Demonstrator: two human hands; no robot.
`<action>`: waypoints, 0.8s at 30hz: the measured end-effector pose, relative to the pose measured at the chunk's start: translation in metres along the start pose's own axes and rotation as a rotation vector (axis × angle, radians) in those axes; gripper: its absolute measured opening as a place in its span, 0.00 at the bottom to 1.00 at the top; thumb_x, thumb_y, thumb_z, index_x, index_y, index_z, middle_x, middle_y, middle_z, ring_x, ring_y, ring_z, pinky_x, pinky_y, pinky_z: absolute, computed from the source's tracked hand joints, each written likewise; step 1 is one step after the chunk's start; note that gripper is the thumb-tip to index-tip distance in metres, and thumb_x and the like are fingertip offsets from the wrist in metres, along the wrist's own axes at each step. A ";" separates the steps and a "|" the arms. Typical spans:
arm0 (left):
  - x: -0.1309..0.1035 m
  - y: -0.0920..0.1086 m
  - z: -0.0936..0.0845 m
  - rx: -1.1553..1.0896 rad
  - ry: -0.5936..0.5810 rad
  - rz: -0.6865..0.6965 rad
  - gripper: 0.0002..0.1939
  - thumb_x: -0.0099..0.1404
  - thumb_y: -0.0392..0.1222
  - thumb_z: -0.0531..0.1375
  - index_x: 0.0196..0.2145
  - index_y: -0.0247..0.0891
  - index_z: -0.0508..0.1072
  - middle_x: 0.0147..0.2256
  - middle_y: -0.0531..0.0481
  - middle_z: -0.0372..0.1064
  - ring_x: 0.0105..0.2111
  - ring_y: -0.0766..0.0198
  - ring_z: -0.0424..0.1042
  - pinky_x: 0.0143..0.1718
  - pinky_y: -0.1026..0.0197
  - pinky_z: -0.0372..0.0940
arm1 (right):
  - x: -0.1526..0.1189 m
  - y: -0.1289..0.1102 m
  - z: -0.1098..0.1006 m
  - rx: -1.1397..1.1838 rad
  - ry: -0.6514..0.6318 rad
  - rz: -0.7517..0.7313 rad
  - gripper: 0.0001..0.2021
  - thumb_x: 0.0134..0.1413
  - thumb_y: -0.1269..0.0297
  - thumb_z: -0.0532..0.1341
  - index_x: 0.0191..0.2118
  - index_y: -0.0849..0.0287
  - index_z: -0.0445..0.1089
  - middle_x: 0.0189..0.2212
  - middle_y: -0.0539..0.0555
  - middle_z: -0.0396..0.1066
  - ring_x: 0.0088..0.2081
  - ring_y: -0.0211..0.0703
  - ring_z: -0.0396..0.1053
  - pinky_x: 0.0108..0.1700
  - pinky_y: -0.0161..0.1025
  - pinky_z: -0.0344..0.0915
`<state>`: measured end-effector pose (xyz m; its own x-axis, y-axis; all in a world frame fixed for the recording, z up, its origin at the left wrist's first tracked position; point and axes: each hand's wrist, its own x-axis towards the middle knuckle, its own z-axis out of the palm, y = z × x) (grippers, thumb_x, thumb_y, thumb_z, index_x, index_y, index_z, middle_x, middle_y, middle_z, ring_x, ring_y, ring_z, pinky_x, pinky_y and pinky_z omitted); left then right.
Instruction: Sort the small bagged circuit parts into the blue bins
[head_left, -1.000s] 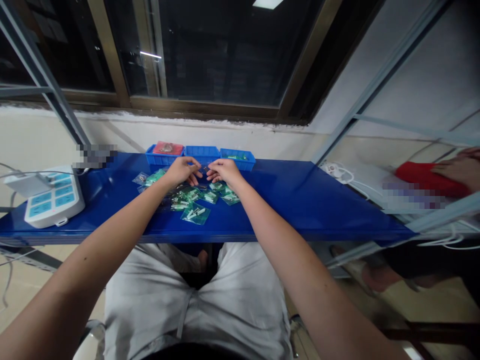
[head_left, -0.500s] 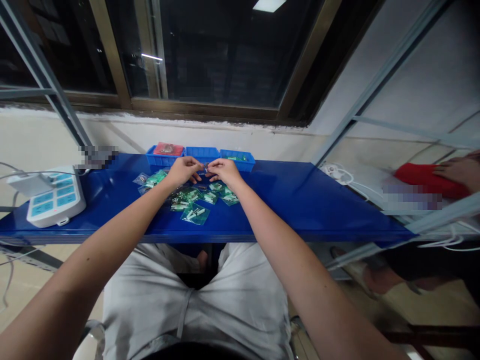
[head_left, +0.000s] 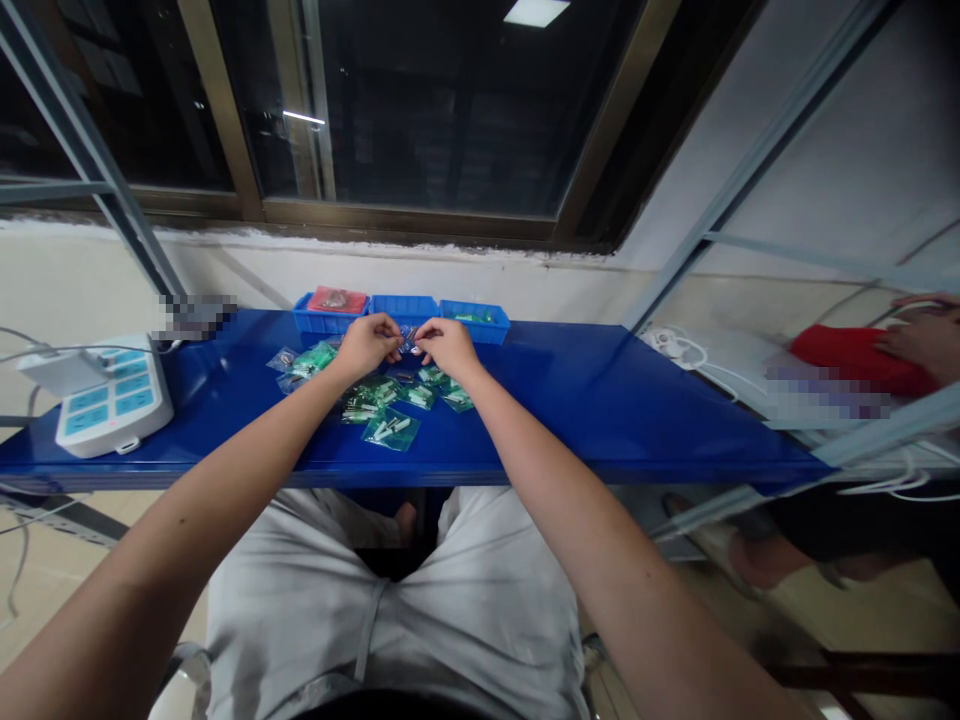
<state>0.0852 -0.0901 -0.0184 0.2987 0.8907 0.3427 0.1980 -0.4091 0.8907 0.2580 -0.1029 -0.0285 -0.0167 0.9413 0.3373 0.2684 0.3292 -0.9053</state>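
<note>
Between my two hands is a small clear plastic bag [head_left: 409,338] with small dark and shiny pieces in it. My left hand [head_left: 370,343] pinches its left side, and my right hand [head_left: 445,345] pinches the right side. What the pieces are is too small to tell. Below my hands, several green-tinted plastic bags [head_left: 367,400] with white stick-like parts lie in a loose pile on the blue table [head_left: 585,400]. One such bag [head_left: 391,428] lies nearest the front edge. A clear bag [head_left: 283,359] with small parts rests left of the pile.
Along the back stand a blue bin [head_left: 322,318] holding a red packet [head_left: 337,299], a middle blue bin [head_left: 405,303], and a right blue bin [head_left: 491,328] with green items. A white power strip [head_left: 112,400] lies at left. At far right, another person's hand [head_left: 926,345] touches something red [head_left: 840,350].
My fingertips have moved slightly apart, and more of the clear bag shows between them. The pile on the table looks the same.
</note>
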 end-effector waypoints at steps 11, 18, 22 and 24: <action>0.002 0.007 -0.003 -0.035 0.008 -0.068 0.03 0.57 0.30 0.62 0.29 0.34 0.71 0.19 0.51 0.71 0.20 0.62 0.73 0.27 0.60 0.70 | 0.000 -0.002 -0.002 -0.053 0.003 0.055 0.06 0.56 0.72 0.60 0.29 0.61 0.71 0.22 0.51 0.73 0.23 0.37 0.73 0.20 0.28 0.67; 0.019 0.000 -0.011 -0.261 0.155 -0.051 0.10 0.57 0.29 0.63 0.38 0.28 0.74 0.32 0.44 0.78 0.34 0.61 0.78 0.43 0.56 0.73 | 0.003 -0.001 -0.004 -0.049 0.064 0.072 0.05 0.58 0.73 0.57 0.33 0.59 0.70 0.31 0.51 0.74 0.24 0.35 0.73 0.18 0.26 0.64; 0.026 -0.010 -0.016 -0.330 0.119 -0.076 0.21 0.54 0.29 0.64 0.47 0.29 0.74 0.54 0.35 0.71 0.47 0.57 0.76 0.50 0.57 0.69 | 0.002 -0.003 -0.005 -0.075 0.052 0.070 0.05 0.57 0.72 0.58 0.32 0.59 0.70 0.28 0.50 0.73 0.23 0.35 0.73 0.18 0.26 0.63; 0.029 -0.014 -0.017 -0.299 0.077 -0.112 0.22 0.54 0.30 0.64 0.48 0.31 0.74 0.57 0.35 0.68 0.48 0.57 0.76 0.50 0.57 0.69 | 0.002 -0.003 -0.005 -0.084 0.050 0.075 0.05 0.57 0.72 0.58 0.32 0.59 0.70 0.28 0.50 0.72 0.23 0.35 0.73 0.18 0.26 0.62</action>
<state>0.0749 -0.0549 -0.0156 0.2170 0.9438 0.2494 -0.0604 -0.2421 0.9684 0.2617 -0.1019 -0.0242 0.0537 0.9575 0.2832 0.3471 0.2481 -0.9044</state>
